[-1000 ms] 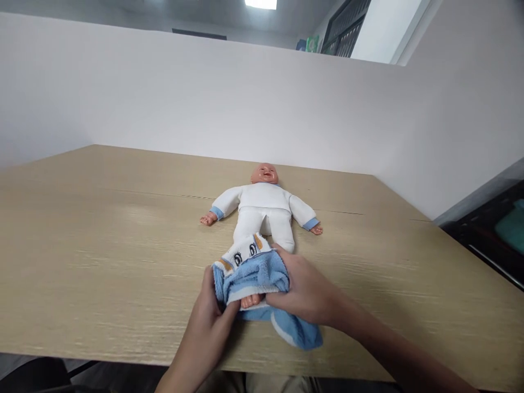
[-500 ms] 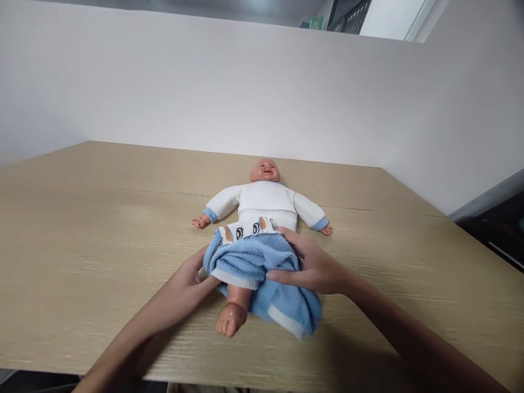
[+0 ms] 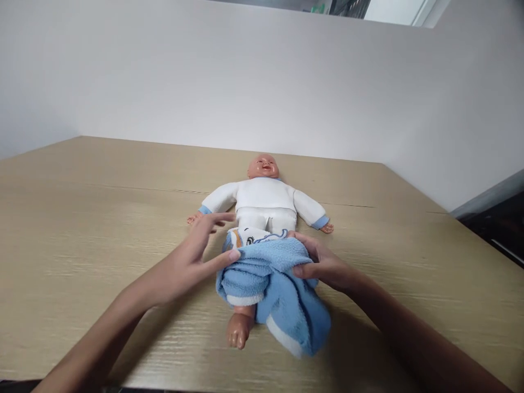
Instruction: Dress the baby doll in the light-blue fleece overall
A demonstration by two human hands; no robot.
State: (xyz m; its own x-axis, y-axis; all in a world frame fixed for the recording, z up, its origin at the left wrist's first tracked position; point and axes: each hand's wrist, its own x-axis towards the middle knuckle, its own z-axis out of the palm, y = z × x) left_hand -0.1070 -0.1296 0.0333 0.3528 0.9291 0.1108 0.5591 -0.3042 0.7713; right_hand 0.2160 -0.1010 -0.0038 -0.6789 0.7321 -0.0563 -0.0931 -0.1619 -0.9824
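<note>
Here, baby doll: on its back on the wood-grain surface, head towards the wall and feet towards the person, probably so that both hands can reach its legs
Blue terry trousers: bunched around the doll's legs, below its white top; a bare foot comes out of the left-hand cuff in view, the other cuff shows no foot
Left hand: thumb resting on the upper folds, fingers stretched out well apart from it, so this side seems only steadied
Right hand: fingers and thumb clamped on the gathered trousers, apparently to keep the cloth raised on that side
In the way: loose folds hide the second foot and part of the eye-patterned waistband
Beyond: a dark object at the right edge, too cut off to identify
</note>
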